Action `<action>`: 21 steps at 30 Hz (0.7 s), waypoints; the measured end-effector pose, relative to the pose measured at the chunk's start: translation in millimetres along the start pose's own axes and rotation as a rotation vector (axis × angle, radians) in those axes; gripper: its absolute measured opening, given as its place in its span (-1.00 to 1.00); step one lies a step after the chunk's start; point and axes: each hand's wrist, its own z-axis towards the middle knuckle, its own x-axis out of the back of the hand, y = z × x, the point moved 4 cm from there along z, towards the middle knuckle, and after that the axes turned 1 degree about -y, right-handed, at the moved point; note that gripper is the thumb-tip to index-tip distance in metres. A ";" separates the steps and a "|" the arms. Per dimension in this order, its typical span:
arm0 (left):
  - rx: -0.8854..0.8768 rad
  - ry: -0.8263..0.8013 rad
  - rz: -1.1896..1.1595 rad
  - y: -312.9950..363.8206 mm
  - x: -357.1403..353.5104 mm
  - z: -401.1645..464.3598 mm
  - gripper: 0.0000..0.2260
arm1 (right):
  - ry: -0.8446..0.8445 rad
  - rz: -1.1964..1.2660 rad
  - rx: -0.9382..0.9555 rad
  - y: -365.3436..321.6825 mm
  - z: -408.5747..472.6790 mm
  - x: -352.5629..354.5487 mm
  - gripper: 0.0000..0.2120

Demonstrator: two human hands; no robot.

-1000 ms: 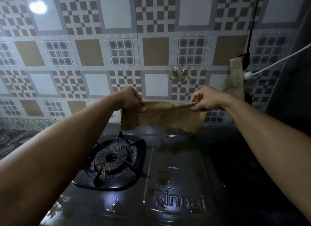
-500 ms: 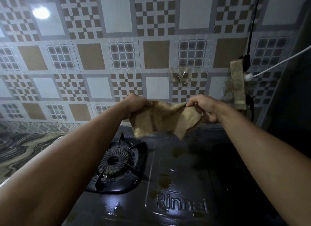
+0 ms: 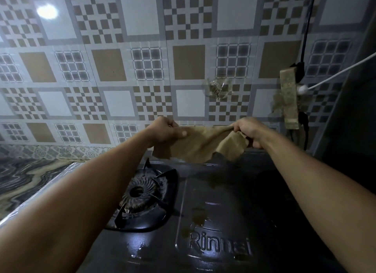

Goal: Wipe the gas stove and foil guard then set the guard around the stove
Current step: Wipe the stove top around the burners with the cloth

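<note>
A tan cloth (image 3: 198,145) hangs stretched between my two hands above the back edge of the dark gas stove (image 3: 213,207). My left hand (image 3: 165,130) grips its left corner in a fist. My right hand (image 3: 249,130) is closed on its bunched right end. The stove's left burner (image 3: 142,193) with its black pan support sits below my left forearm. The stove top is wet and shiny, with brownish stains around the embossed Rinnai name (image 3: 219,245). A strip of shiny foil (image 3: 40,193) runs along the stove's left side under my left arm.
A patterned tile wall (image 3: 142,69) rises close behind the stove. Black and white cables (image 3: 305,39) and a taped-up socket (image 3: 289,102) hang at the right, beside a dark panel. A clear wall hook (image 3: 216,88) sits above the cloth. Marbled counter (image 3: 24,181) lies left.
My hands have come closer together, so the flat cloth now sags and bunches at its right end. The view has shifted, showing more counter at the left.
</note>
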 end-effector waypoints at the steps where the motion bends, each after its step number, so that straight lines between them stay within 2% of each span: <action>1: 0.009 -0.047 0.057 -0.9 1.1 -0.3 -0.73 | -0.048 0.019 -0.005 -1.2 0.8 0.4 -0.86; 2: 0.010 -0.085 0.140 -1.7 1.7 0.4 -0.69 | -0.099 -0.029 -0.001 -2.1 2.8 1.1 -0.78; 4: 0.002 -0.130 0.303 -3.2 2.2 2.2 -0.71 | -0.165 -0.278 0.019 -3.8 7.0 0.9 -0.56; 5: 0.001 -0.139 0.359 -5.6 2.9 4.8 -0.72 | -0.170 -0.395 0.038 -5.1 7.5 -2.0 -0.54; 8: -0.030 -0.087 0.455 -18.3 6.5 14.5 -0.78 | -0.128 -0.546 0.153 -9.5 14.1 -10.5 -0.71; 11: -0.073 0.064 0.445 -29.2 9.9 23.8 -0.88 | -0.091 -0.659 0.290 -11.1 21.4 -22.3 -0.88; 14: -0.040 0.130 0.295 -38.1 2.9 30.6 -0.96 | 0.128 -0.794 0.382 -7.7 33.1 -28.3 -0.96; 15: -0.027 0.131 0.235 -39.1 -1.5 31.5 -0.96 | 0.168 -0.773 0.386 -5.6 37.4 -29.6 -0.96; 17: 0.014 0.105 0.085 -39.2 -10.5 34.2 -0.94 | 0.145 -0.614 0.281 -1.0 45.2 -31.2 -0.95; 21: 0.197 -0.008 -0.298 -26.2 -26.5 29.2 -0.86 | 0.026 -0.142 -0.149 9.6 40.3 -29.8 -0.91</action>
